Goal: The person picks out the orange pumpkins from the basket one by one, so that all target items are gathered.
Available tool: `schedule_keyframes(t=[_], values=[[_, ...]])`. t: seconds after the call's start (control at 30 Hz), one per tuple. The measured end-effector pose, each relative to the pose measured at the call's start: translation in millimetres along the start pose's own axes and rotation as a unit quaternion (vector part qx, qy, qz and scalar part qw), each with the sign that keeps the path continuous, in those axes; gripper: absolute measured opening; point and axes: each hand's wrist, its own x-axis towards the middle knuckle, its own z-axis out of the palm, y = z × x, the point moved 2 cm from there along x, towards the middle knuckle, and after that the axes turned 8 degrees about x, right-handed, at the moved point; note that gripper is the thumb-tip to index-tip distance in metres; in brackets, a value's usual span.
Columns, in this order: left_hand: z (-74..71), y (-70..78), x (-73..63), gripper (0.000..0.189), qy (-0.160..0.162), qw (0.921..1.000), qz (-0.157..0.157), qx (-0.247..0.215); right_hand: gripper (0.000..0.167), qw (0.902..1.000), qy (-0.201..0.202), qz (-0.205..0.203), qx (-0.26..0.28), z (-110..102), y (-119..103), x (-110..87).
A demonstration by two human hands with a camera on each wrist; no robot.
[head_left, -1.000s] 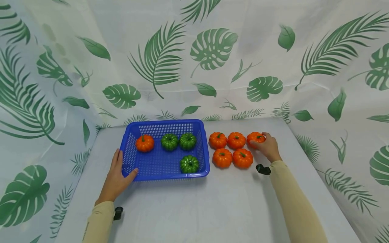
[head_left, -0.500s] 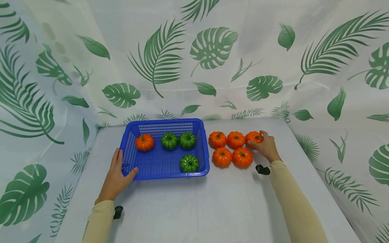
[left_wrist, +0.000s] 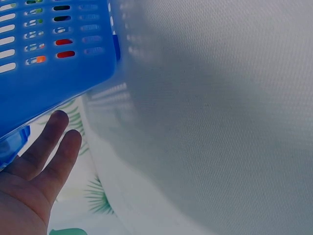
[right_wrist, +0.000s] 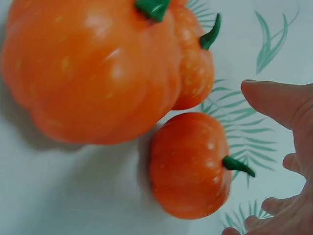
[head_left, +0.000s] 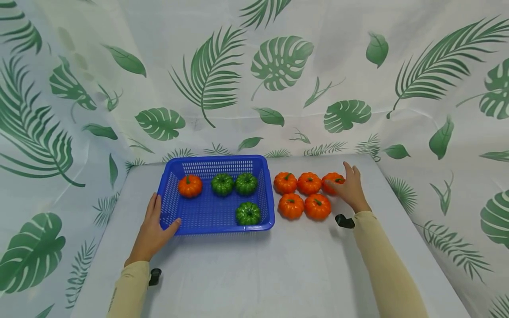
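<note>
My left hand lies at the near left corner of a blue perforated plastic basket, its fingers straight along the outside and the thumb over the front rim. In the left wrist view two straight fingers show beside the basket's wall. Inside the basket are an orange toy pumpkin and three green ones, one of them a green pumpkin in the near right corner. My right hand is spread over the rightmost back orange pumpkin. The right wrist view shows its thumb apart from the nearest pumpkin.
Several orange pumpkins stand in two rows right of the basket, among them a front pumpkin and a back pumpkin. They rest on a white tabletop. A leaf-printed curtain encloses the back and sides.
My right hand's fingers have lifted and spread away from the back-row right pumpkin, which shifted slightly left earlier. The left hand and basket have stayed in place.
</note>
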Motion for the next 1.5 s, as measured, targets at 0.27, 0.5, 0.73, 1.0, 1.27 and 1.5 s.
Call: schedule_keyframes(t=[0.27,0.5,0.73,1.0,1.27,1.5], values=[[-0.4,-0.4,0.0,0.109,0.003,1.0,0.007,0.0,0.106,0.9998,0.007,-0.006,0.019,3,-25,-0.6],[-0.1,-0.3,0.3,0.108,0.006,0.9999,0.01,-0.002,0.104,0.9986,-0.022,-0.037,0.029,10,-50,-1.2],[-0.7,-0.5,-1.0,0.108,0.008,0.9999,0.008,-0.004,0.091,0.9937,-0.056,-0.088,0.04,19,-80,-0.4],[-0.9,0.2,-0.8,0.108,0.003,1.0,0.008,-0.001,0.094,0.9792,-0.145,-0.113,0.086,37,-115,-3.3],[-1.6,0.0,0.1,0.108,0.006,1.0,0.006,0.001,0.089,0.9574,-0.208,-0.147,0.136,63,-144,-7.9],[-0.1,-1.4,1.3,0.109,0.003,1.0,0.005,0.001,0.085,0.9477,-0.238,-0.151,0.149,91,-161,-10.0]])
